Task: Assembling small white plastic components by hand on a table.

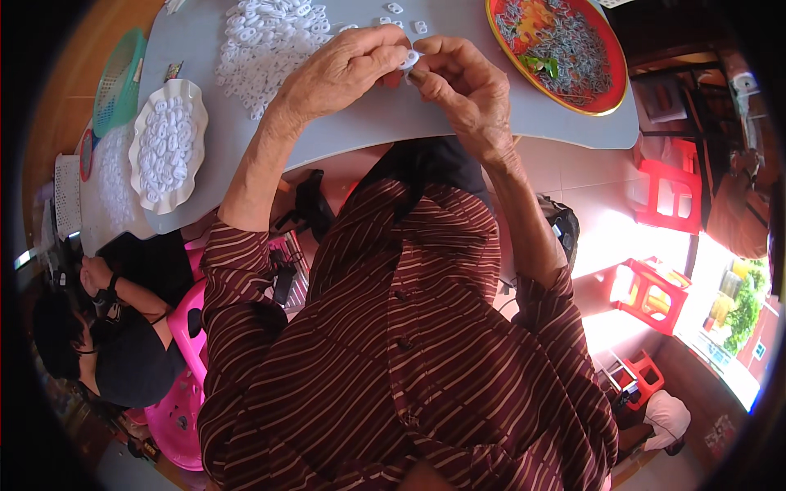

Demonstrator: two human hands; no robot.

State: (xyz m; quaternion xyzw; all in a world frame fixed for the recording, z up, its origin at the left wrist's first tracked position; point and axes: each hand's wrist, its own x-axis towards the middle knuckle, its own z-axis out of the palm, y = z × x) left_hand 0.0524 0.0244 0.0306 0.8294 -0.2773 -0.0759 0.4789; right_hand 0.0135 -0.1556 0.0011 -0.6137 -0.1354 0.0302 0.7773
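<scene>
A scalloped white dish [170, 147] at the left held small white plastic rings; a red round tray [610, 78] at the far right held grey metal pieces. Between them lay a loose ring heap [266, 37]. Left hand [344, 69] and right hand [463, 86] together pinched one white ring [410, 59] above the grey table [360, 127]

Quick count: two hands, left [344, 69] and right [463, 82], pinching one small white plastic piece [409, 58] between them. One grey surface [368, 123]. One loose pile of white pieces [262, 37], way too many to count. One white scalloped dish [168, 146] full of them, one red round tray [606, 90], one green basket [119, 78]. Three red stools [667, 196] on the floor, and one other person [115, 344] on the left.
</scene>
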